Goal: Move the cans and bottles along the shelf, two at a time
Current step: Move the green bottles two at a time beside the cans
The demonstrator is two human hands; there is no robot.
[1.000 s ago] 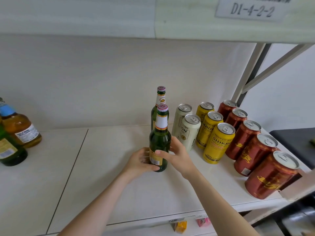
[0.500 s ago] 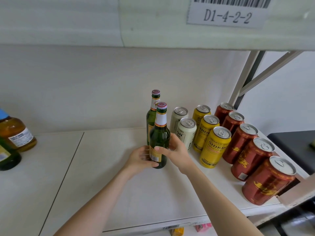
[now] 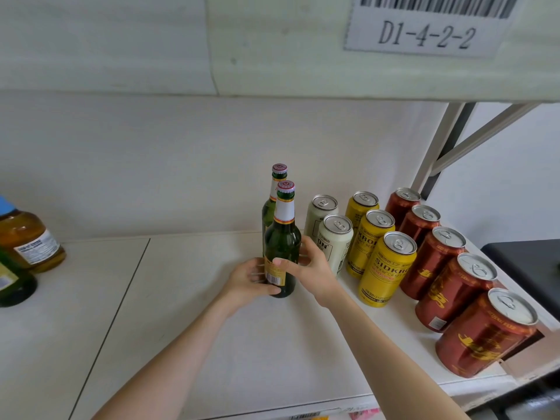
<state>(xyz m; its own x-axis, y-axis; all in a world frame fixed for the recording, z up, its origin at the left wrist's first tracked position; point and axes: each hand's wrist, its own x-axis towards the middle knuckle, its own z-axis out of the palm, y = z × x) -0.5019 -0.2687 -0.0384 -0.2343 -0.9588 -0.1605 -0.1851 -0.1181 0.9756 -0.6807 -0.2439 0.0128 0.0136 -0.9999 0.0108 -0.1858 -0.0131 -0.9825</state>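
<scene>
— White shelf (image 3: 181,313), mid-frame: where's the pair?
— Front bottle (image 3: 281,247) and rear bottle (image 3: 271,207) stand upright, caps up, left of the cans (image 3: 385,262). Left hand (image 3: 250,281) and right hand (image 3: 312,265) clasp the front one's base.
— Anything changed?
— Hardly; the bottles have barely shifted, so the slide looks barely begun.

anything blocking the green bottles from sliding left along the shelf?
Nothing visible close by. Both hands, left hand and right hand, cup the front green bottle; the shelf leftward lies bare until the jars at its far left.
</scene>
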